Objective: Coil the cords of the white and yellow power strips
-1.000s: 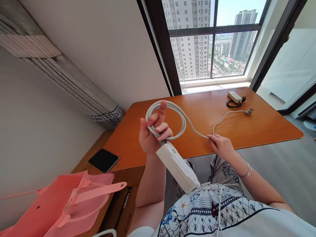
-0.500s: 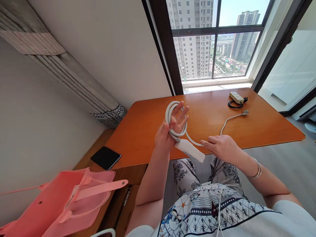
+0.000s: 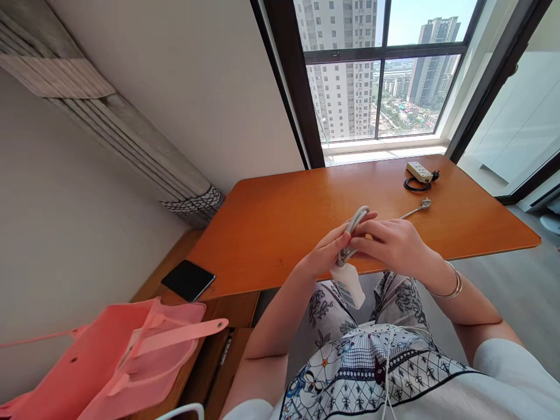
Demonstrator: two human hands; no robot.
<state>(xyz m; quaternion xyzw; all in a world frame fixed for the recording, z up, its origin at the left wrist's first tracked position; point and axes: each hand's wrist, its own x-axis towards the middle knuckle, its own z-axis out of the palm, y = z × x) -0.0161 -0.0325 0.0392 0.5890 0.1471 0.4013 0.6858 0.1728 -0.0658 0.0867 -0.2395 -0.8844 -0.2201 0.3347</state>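
A white power strip (image 3: 349,286) hangs below my hands, over the table's front edge. Its white cord (image 3: 357,218) is looped into a coil. My left hand (image 3: 327,252) is closed round the coil close to the strip's end. On the coil's other side, my right hand (image 3: 391,244) has its fingers bent against the cord, thumb and fingertips partly hidden. The cord's free end runs out behind my right hand to a plug (image 3: 424,203) lying on the table.
The orange-brown wooden table (image 3: 262,233) stands before a window. At its far right lies a cream power strip (image 3: 419,172) with a coiled black cord (image 3: 415,185). A black phone (image 3: 188,280) rests at the left edge, near an open pink bag (image 3: 131,356).
Both hands have come together at the coil. My left hand has turned and closed, moving right. My right hand has moved up to the loops, and the plug has slid slightly left.
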